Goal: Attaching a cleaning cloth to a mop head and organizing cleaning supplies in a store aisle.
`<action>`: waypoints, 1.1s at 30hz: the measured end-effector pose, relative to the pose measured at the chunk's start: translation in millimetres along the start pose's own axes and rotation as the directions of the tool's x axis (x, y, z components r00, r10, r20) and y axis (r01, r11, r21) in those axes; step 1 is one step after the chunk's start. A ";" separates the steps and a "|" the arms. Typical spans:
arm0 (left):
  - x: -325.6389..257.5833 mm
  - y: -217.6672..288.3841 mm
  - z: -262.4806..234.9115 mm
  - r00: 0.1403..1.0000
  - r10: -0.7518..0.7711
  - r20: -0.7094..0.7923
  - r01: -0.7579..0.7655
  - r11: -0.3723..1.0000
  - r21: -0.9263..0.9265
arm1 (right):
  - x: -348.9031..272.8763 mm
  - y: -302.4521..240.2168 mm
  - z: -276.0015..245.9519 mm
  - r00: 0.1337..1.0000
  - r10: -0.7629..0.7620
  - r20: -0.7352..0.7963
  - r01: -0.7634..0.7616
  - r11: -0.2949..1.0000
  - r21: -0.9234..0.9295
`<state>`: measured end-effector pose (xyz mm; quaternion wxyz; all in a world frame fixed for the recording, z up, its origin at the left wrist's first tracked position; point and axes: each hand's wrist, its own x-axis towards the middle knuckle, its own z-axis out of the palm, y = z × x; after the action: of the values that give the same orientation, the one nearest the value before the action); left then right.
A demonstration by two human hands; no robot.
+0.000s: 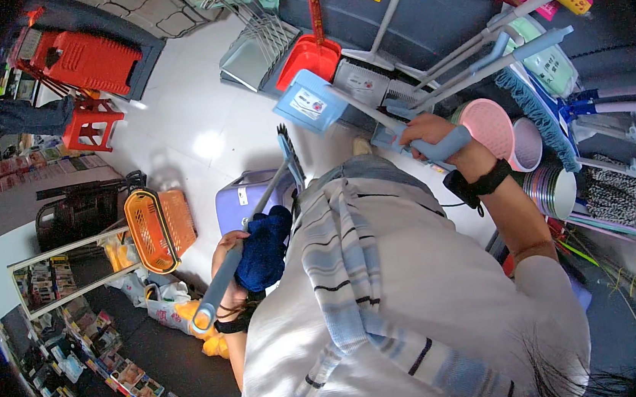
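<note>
My left hand [229, 247] is closed around the blue-grey handle of a broom [221, 284]. The broom's dark-bristled head points away from me. Bunched dark blue cloth [264, 248] is right beside that hand; whether the fingers also grip it I cannot tell. On the other side, my right hand [427, 136] wraps round the blue-grey grip of a long-handled dustpan [330, 107]. Its light blue pan, with a white label, tilts out in front of me, overlapping a red dustpan [310, 63] behind it.
More brooms and dustpans [362, 81] lean along the far dark wall. Pink basins [487, 127] are stacked at right. Nearby on the left are a purple stool [236, 205] and an orange basket [177, 229]. Red stools [92, 122] stand farther left, above shelves of small packages [128, 376].
</note>
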<state>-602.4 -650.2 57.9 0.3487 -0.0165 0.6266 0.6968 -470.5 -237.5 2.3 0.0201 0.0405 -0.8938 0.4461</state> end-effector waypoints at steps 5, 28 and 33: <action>5.0 1.8 -2.0 0.999 -0.040 0.004 0.040 0.998 0.054 | -4.5 8.8 -6.2 0.748 0.631 0.204 -0.661 0.685 0.307; 17.7 -16.9 -3.4 0.983 0.063 -0.174 0.004 0.933 0.361 | 38.6 88.4 -9.1 0.525 0.750 0.402 -0.623 0.018 0.782; 15.2 -8.0 1.7 0.961 0.110 -0.255 -0.004 0.922 0.386 | 45.9 87.3 -17.3 0.652 0.663 0.368 -0.540 0.065 0.839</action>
<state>-609.1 -641.8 44.3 0.2353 -0.0254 0.7922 0.5624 -524.1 -173.9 -53.5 -0.1414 -0.3541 -0.4231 0.8220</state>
